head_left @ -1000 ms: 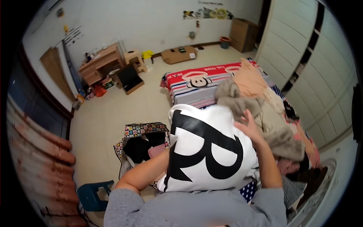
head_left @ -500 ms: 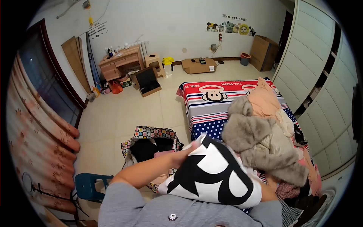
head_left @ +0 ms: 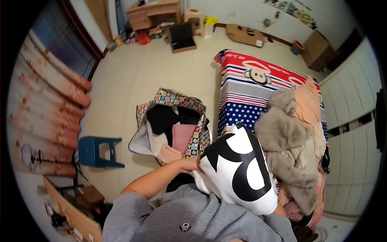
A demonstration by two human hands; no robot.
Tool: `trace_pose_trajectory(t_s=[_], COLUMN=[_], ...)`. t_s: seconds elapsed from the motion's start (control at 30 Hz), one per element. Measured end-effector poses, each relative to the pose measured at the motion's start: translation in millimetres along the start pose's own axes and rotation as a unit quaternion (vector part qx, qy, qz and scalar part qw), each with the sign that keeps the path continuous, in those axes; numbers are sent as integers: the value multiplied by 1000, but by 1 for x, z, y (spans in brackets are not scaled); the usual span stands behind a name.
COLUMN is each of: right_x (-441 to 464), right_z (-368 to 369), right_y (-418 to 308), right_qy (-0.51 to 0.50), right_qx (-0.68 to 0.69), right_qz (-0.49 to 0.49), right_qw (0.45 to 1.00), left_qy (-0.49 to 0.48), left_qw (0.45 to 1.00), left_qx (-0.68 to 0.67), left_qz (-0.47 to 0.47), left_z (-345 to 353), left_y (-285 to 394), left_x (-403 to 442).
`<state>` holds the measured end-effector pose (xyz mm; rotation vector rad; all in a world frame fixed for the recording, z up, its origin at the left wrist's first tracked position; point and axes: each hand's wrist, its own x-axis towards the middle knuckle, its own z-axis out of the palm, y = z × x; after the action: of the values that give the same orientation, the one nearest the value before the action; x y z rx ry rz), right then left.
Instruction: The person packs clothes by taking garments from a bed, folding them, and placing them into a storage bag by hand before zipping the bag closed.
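Note:
A bundled white garment with a bold black print [head_left: 238, 169] is held up in front of my chest; its exact kind cannot be made out. My left hand [head_left: 192, 164] is closed on its left edge, with the fingertips out of sight. At the right side only a bit of my right forearm [head_left: 279, 210] shows, and the hand itself is hidden behind the cloth. Just beyond my left hand, a colourful checked storage bag [head_left: 173, 97] stands open on the floor. Inside lie black clothes [head_left: 161, 119], a folded pink piece [head_left: 183, 137] and a peach one [head_left: 168, 153].
To the right is a bed [head_left: 238, 99] with a patterned sheet, heaped with a grey fur coat [head_left: 278, 129] and peach clothing [head_left: 308, 99]. A blue stool [head_left: 96, 151] stands left. An open cardboard box [head_left: 182, 38] lies by the desk [head_left: 153, 12]. Wardrobe doors [head_left: 348, 92] line the right.
My view has tipped down and turned, so the bag and stool show more fully. The printed garment is still held, now more upright, and my left hand has shifted lower along its edge.

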<state>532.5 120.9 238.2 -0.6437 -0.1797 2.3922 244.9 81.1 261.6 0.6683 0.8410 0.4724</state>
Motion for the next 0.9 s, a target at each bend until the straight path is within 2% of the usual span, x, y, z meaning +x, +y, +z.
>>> trace_pose_trajectory(t_s=[0.03, 0.1, 0.2, 0.23, 0.27, 0.33, 0.37, 0.4, 0.43, 0.47, 0.53, 0.6, 0.63, 0.67, 0.73, 0.77, 0.8, 0.83, 0.87, 0.9], right_x=[8, 25, 60, 72, 87, 121, 145, 170, 192, 228, 288, 338, 363, 388, 432, 447, 462, 471, 479, 481], right_z=[-1, -4, 5, 8, 12, 21, 24, 28, 28, 28, 63, 91, 73, 51, 2, -19, -53, -62, -70, -74], right_y=[1, 3, 0, -1, -4, -6, -5, -1, 0, 11, 27, 50, 62, 75, 91, 97, 104, 112, 121, 140], right_qy=[2, 3, -22, -39, -63, -111, -104, -85, 157, 61, -54, -114, -115, -127, -90, -46, 33, 132, 220, 238], right_qx=[20, 57, 101, 118, 135, 157, 130, 84, -144, -246, -320, -286, -286, -257, -281, -321, -462, -637, -778, -803], right_qz=[14, 46, 97, 118, 143, 199, 228, 254, 266, 277, 297, 299, 293, 291, 310, 287, 249, 201, 144, -30], right_qw=[1000, 997, 990, 985, 979, 961, 959, 960, 940, 927, 898, 903, 905, 912, 904, 901, 851, 732, 570, 545], left_qy=[9, 37, 76, 173, 167, 201, 227, 253, 274, 294, 346, 316, 328, 383, 438, 455, 449, 446, 430, 441], left_qw=[1000, 985, 925, 891, 869, 840, 840, 841, 809, 811, 793, 813, 796, 804, 842, 882, 887, 872, 888, 884], left_qx=[-21, -161, -356, -394, -420, -461, -454, -447, -481, -472, -460, -422, -429, -407, -278, -87, 109, 197, 154, 149], left_qz=[0, 44, 105, 148, 203, 201, 189, 172, 196, 180, 201, 249, 273, 203, 150, 86, 20, -51, -47, -52], left_z=[-8, -18, -38, -40, -56, -89, -108, -127, -147, -172, -231, -270, -299, -330, -366, -393, -419, -437, -452, -451], left_y=[-15, -46, -78, -75, -87, -101, -101, -92, -91, -88, -106, -67, -82, -98, -85, -103, -133, -160, -183, -168], left_x=[-2, -5, -16, -26, -31, -50, -62, -75, -79, -85, -85, -96, -90, -85, -59, -48, -31, -15, 2, 8])
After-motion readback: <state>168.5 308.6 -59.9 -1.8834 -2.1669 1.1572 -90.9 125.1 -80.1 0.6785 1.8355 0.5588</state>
